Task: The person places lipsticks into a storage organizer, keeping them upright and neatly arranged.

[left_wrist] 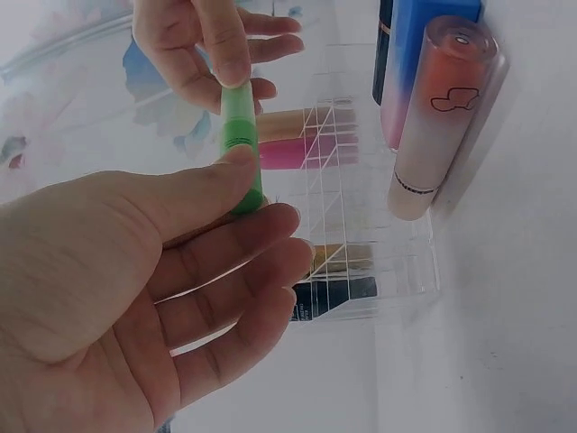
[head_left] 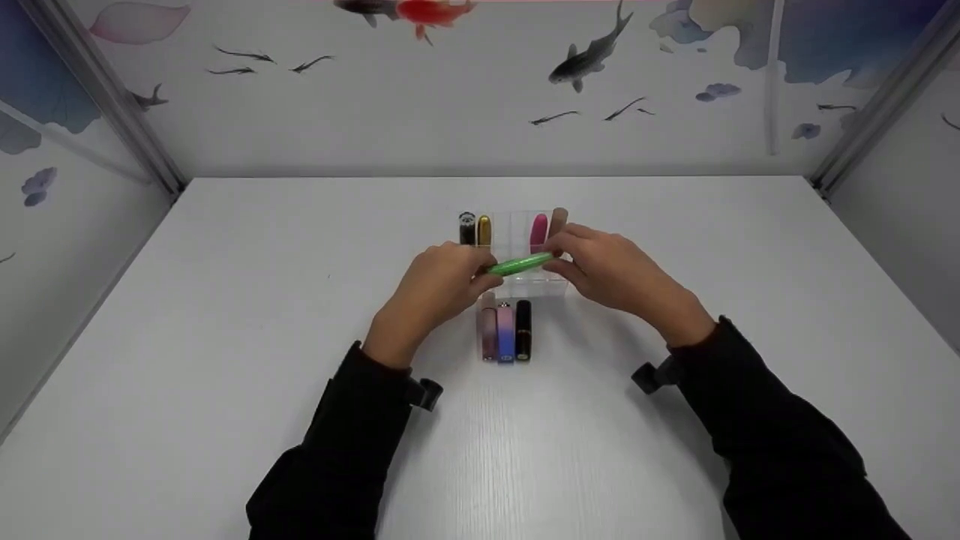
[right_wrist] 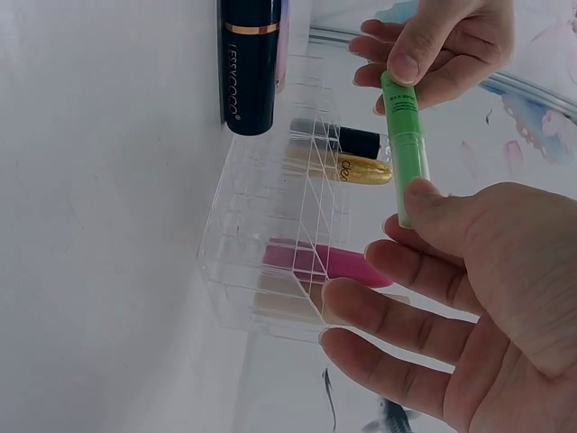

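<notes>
Between both hands, over a clear compartmented holder (head_left: 551,288), a slim green lipstick tube (head_left: 520,265) is held roughly level. My left hand (head_left: 444,279) pinches one end between thumb and index finger; in the left wrist view its other fingers (left_wrist: 236,311) extend loosely. At the opposite, paler end, my right hand (head_left: 616,271) pinches the tube with thumb and forefinger, its remaining fingers (right_wrist: 397,316) spread below. Upright in the holder stand a black tube (head_left: 466,229) and a gold one (head_left: 484,229) on the left, a pink one (head_left: 538,229) and a tan one (head_left: 558,220) on the right.
On the white table (head_left: 300,315), just in front of the holder, three tubes lie side by side: a translucent reddish one (head_left: 489,334), a pink-and-blue one (head_left: 505,334) and a black one (head_left: 523,328). Patterned panels (head_left: 450,112) enclose the table's back and sides.
</notes>
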Demonstrator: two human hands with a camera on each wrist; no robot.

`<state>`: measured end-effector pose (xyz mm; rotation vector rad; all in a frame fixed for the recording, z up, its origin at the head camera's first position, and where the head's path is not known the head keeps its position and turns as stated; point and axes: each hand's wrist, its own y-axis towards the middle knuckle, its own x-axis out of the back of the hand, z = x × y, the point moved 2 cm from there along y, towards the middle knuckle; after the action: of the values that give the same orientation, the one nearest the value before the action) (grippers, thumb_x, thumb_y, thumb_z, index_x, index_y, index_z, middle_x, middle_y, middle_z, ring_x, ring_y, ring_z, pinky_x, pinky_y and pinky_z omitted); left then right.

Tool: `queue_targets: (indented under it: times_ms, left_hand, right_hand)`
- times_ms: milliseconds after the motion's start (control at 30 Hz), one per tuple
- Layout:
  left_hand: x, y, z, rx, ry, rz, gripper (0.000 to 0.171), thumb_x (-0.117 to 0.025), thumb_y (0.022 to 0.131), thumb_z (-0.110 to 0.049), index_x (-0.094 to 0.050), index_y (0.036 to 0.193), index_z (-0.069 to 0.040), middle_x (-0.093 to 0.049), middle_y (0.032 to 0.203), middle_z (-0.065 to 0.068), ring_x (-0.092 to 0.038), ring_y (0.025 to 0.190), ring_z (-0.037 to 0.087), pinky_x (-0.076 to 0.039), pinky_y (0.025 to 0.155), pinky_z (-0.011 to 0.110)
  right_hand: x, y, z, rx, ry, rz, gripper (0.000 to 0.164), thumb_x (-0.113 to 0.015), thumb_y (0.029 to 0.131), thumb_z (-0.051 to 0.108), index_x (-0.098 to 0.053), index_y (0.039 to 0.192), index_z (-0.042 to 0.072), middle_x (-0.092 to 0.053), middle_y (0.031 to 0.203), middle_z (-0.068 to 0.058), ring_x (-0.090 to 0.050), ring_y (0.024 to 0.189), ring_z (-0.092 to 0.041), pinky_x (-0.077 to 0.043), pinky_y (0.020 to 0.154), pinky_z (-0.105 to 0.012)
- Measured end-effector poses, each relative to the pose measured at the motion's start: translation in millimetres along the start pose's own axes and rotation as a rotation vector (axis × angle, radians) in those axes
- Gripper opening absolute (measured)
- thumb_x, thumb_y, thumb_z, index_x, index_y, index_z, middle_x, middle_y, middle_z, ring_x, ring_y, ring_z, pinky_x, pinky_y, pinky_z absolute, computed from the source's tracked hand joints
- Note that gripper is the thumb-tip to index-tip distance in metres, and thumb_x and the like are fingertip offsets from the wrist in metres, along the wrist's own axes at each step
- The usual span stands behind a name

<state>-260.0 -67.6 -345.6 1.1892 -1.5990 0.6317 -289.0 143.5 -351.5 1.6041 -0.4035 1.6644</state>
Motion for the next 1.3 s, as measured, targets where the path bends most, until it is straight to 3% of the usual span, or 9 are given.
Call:
queue_targets:
  times_ms: [267,633,967,1300]
  left_hand:
    - [3.0,-0.3,-0.4,0.006,0.023,-0.053,0.023,-0.068,0.087,-0.028,-0.072,0.106,-0.014,-0.072,0.094,0.000,-0.062,0.080,0.013,-0.050,0.072,0.030]
    - [1.0,-1.2,-0.1,0.021,0.022,-0.020,0.021,-0.067,0.088,-0.026,-0.072,0.105,-0.016,-0.072,0.093,-0.001,-0.061,0.077,0.011,-0.051,0.071,0.029]
    - [3.6,-1.5,0.3,0.016,0.025,-0.075,0.020,-0.068,0.087,-0.024,-0.071,0.105,-0.016,-0.072,0.094,-0.001,-0.062,0.079,0.013,-0.050,0.073,0.032]
    - [1.2,-1.1,1.1,0.025,0.019,0.000,0.021,-0.065,0.089,-0.028,-0.071,0.102,-0.014,-0.071,0.089,0.000,-0.057,0.071,0.012,-0.047,0.065,0.028]
  right_hand:
    - [-0.6,-0.2,1.0,-0.019,0.012,0.007,0.025,-0.064,0.090,0.025,-0.060,0.109,0.010,-0.065,0.101,-0.003,-0.062,0.079,-0.015,-0.055,0.071,-0.032]
    - [-2.9,0.3,0.9,-0.013,0.010,-0.009,0.022,-0.060,0.092,0.024,-0.060,0.110,0.010,-0.065,0.098,-0.003,-0.061,0.077,-0.013,-0.054,0.068,-0.031]
    - [-3.3,0.7,2.0,-0.029,0.015,-0.007,0.023,-0.062,0.091,0.024,-0.060,0.110,0.010,-0.065,0.100,-0.003,-0.061,0.080,-0.014,-0.055,0.073,-0.032]
    - [-4.7,1.6,1.2,-0.045,-0.002,-0.019,0.025,-0.057,0.094,0.025,-0.057,0.115,0.011,-0.065,0.100,-0.003,-0.061,0.080,-0.015,-0.055,0.073,-0.032]
